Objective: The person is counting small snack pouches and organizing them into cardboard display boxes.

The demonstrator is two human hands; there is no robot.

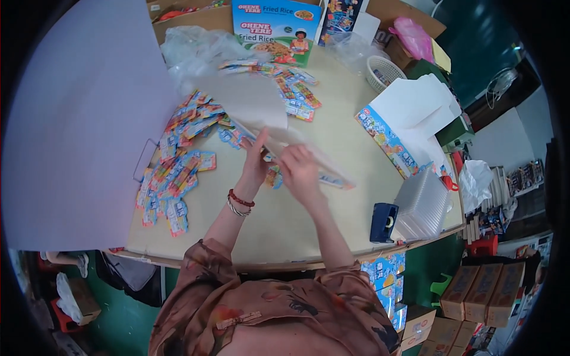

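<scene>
A thin printed cardboard display box (249,107), white on its inner side and blurred along its lower edge, is tilted over the middle of the table between my hands. My left hand (256,161), with a red bracelet and a silver one at the wrist, grips its near edge with the thumb raised. Against the same edge, further right, my right hand (300,169) has its fingers curled on the cardboard. Small colourful packets (184,172) lie heaped left of my left hand. More packets (294,92) are scattered beyond the box, and a few peek out below it.
An opened-out box (409,118) with a white inside lies at the right. Nearer stand clear plastic trays (423,202) and a dark blue tape dispenser (384,222). A white basket (385,72), plastic bags (208,50) and a printed carton (276,29) line the back. A pale panel (83,130) blocks the left.
</scene>
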